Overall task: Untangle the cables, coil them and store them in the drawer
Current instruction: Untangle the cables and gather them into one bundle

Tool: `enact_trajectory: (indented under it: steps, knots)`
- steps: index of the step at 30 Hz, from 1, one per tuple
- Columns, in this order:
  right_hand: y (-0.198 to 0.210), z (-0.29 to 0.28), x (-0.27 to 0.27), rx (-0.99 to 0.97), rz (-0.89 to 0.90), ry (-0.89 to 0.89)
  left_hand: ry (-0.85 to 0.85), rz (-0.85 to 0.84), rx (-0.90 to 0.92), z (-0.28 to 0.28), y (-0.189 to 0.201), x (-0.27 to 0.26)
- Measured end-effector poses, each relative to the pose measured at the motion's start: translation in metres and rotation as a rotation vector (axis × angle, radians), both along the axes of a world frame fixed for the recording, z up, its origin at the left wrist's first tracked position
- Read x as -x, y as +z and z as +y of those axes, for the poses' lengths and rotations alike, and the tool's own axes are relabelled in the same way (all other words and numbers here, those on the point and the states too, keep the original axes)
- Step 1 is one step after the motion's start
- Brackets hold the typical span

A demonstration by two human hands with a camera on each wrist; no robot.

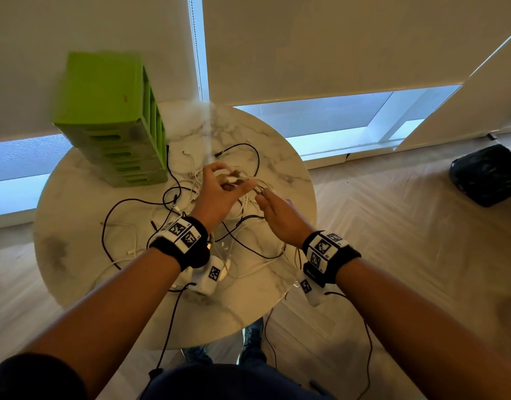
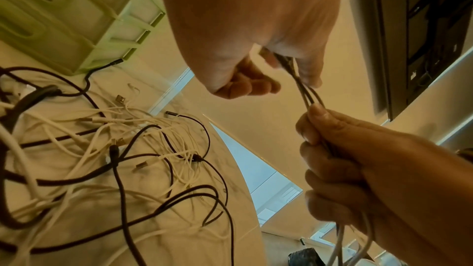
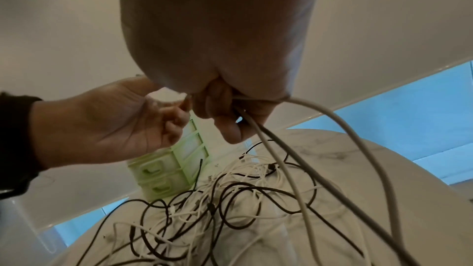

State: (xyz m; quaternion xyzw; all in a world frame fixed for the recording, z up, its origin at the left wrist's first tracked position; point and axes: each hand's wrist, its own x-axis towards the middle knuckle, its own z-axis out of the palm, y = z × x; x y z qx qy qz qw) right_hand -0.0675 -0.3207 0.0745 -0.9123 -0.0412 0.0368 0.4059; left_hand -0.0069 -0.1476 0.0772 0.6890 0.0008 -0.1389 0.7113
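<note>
A tangle of black and white cables (image 1: 176, 197) sprawls over the round marble table (image 1: 84, 226). My left hand (image 1: 228, 180) hovers above its middle, fingers curled, pinching thin strands (image 2: 304, 92) that run across to my right hand (image 1: 265, 197). The right hand grips the same strands in its curled fingers, and white cable (image 3: 286, 169) hangs from it in long loops down to the pile (image 3: 230, 199). The green drawer unit (image 1: 112, 116) stands at the table's back left, all its drawers closed. The tangle (image 2: 153, 149) lies right below the left wrist.
A black bag (image 1: 488, 174) lies on the wooden floor at the right. Roller blinds and low windows run behind the table, with a bead chain (image 1: 195, 53) hanging near the drawer unit. Black leads from my wrist cameras (image 1: 173, 321) drop past the table's front edge.
</note>
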Motion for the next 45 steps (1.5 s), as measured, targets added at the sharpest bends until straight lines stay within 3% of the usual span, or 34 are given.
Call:
enact_trajectory:
  steps: [2,5,8,11,14,16,18,21,23,27,30,32,34,37,41,45]
  knots:
    - [0.003,0.004,-0.004,-0.045,-0.025,-0.040,-0.055,0.033,-0.094,-0.004,0.002,-0.001]
    - [-0.002,0.013,-0.010,-0.002,0.037,0.059,-0.208,-0.009,-0.195,-0.004,-0.001,0.000]
    - [-0.011,0.025,-0.011,-0.022,0.163,0.175,-0.149,-0.012,-0.136,-0.003,-0.006,-0.002]
    - [-0.011,0.030,-0.008,-0.222,0.316,0.179,-0.092,-0.001,-0.093,0.003,-0.012,-0.003]
    - [-0.018,0.021,-0.010,-0.288,0.415,0.303,-0.051,0.014,-0.003,0.019,-0.013,-0.007]
    - [-0.027,0.014,-0.016,-0.174,0.410,0.358,-0.044,0.055,0.106,0.025,-0.010,-0.010]
    - [-0.035,0.011,-0.024,0.118,0.300,0.362,-0.043,0.124,0.182,0.023,-0.009,-0.010]
    - [-0.039,0.016,-0.030,0.387,0.192,0.366,-0.011,0.090,0.132,0.013,-0.011,-0.009]
    - [-0.037,0.022,-0.028,0.322,0.231,0.451,0.035,0.062,0.068,0.010,-0.012,-0.010]
    - [-0.028,0.013,-0.040,0.066,0.481,0.603,0.089,0.057,-0.120,0.025,-0.021,-0.018]
    - [-0.038,-0.009,-0.068,0.042,0.338,0.429,0.118,0.063,-0.142,0.033,-0.027,-0.021]
    - [-0.053,-0.021,-0.090,0.156,0.258,0.233,0.121,0.061,-0.160,0.031,-0.033,-0.022]
    - [-0.057,-0.023,-0.104,0.291,0.323,0.096,0.120,0.063,-0.193,0.028,-0.038,-0.020]
    - [-0.064,-0.026,-0.113,0.362,0.420,0.082,0.152,0.057,-0.211,0.019,-0.043,-0.016]
    - [-0.073,-0.026,-0.115,0.323,0.413,0.065,0.195,0.073,-0.188,0.011,-0.047,-0.011]
    - [-0.074,-0.038,-0.110,0.440,0.385,0.070,0.187,0.054,-0.266,0.013,-0.050,-0.015]
